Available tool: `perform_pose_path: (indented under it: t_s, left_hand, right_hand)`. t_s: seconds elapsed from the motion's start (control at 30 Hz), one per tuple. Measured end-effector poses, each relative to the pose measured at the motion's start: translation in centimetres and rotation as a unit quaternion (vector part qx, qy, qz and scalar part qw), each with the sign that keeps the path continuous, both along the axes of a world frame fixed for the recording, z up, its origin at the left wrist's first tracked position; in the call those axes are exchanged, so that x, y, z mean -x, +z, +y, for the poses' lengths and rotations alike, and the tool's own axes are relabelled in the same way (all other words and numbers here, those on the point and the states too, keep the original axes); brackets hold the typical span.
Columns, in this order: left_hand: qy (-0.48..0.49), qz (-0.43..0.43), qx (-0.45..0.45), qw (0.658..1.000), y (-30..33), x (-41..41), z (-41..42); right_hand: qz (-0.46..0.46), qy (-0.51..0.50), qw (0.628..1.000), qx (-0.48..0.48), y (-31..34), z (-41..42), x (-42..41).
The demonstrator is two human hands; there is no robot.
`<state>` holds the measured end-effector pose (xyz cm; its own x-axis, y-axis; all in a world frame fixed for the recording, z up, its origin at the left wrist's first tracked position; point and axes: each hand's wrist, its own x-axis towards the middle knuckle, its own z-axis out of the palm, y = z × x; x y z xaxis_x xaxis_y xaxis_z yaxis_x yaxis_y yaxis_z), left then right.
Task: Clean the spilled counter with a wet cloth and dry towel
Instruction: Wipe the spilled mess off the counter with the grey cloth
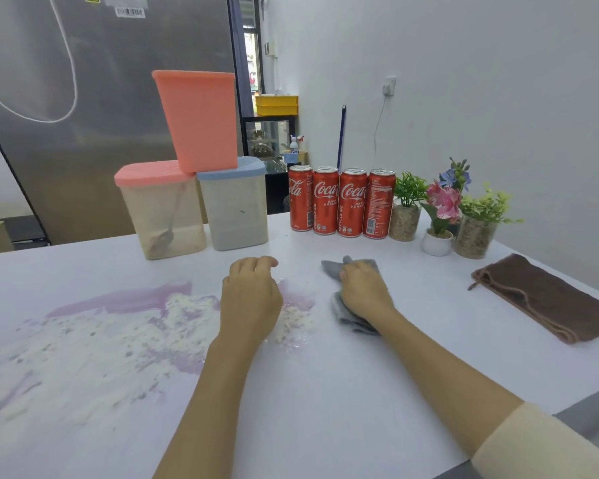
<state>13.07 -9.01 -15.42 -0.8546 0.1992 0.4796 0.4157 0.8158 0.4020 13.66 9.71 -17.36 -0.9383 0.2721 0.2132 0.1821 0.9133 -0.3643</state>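
white counter (325, 392) fills most of the view, with a steel fridge door and a pale wall behind it. a wide spill (118, 333) of white powder mixed with purple liquid is spread over the left and middle part of the counter. most of this spill is not yet wiped, so the task is judged to be at its early stage: the wet wiping is only starting, and the drying is not begun.

the grey cloth (343, 271) is pressed flat on the counter under the right hand (363, 292). the fingers are closed down over the cloth, with grey corners showing beyond the fingertips and below the wrist. the cloth lies just beside the right edge of the spill, near some powder but not yet on the main patch.

the left hand (253, 299) is held over the right part of the spill, loosely curled, with nothing in it. whether it touches the powder cannot be told.

the brown towel (550, 302) is laid folded at the far right, well apart from both hands and from the spill, and it looks untouched.

at the back, plastic containers (194, 205), four red cans (339, 202) and small potted plants (443, 216) are standing, apart from the mess.
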Motion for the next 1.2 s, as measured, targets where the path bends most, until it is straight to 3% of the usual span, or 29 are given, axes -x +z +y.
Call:
perform_pose_path:
  t_s: [0.13,0.23,0.27,0.33,0.47,0.67,0.8,0.93,1.1,1.2]
  left_hand:
    - [-0.008,0.019,0.012,1.0,0.1,0.1,0.3]
    - [-0.001,0.006,0.016,1.0,-0.2,0.1,0.0]
    - [0.002,0.003,0.013,1.0,-0.2,0.2,-0.2]
    - [0.007,-0.002,0.005,1.0,-0.2,0.4,-0.5]
    - [0.011,-0.03,-0.006,0.999,-0.5,0.3,-0.9]
    - [0.018,-0.029,-0.041,0.999,1.4,0.6,-2.8]
    - [0.03,-0.014,-0.096,0.995,3.0,0.8,-4.5]
    - [0.027,-0.007,-0.105,0.994,3.6,0.5,-5.6]
    - [0.011,-0.022,-0.121,0.992,2.9,0.1,-3.2]
    - [-0.027,-0.042,-0.111,0.993,1.8,0.1,-0.5]
  right_hand:
    - [0.04,0.064,0.988,0.134,0.1,-5.2,-0.8]
    - [0.072,0.053,0.94,0.329,1.7,-4.0,-2.7]
    - [0.094,0.034,0.93,0.354,2.4,-2.8,-3.3]
    - [0.105,0.001,0.939,0.328,2.9,-0.2,-4.4]
    - [0.04,-0.035,0.983,0.174,1.0,1.2,-5.2]
    - [0.028,0.036,0.998,0.043,-0.7,-7.2,-3.2]
    - [0.043,0.114,0.973,0.198,0.3,-12.9,-2.7]
    - [0.076,0.099,0.935,0.333,2.8,-12.9,-2.9]
    - [0.146,0.014,0.948,0.282,4.5,-3.6,-4.6]
    - [0.079,-0.05,0.982,0.164,2.1,0.2,-4.2]
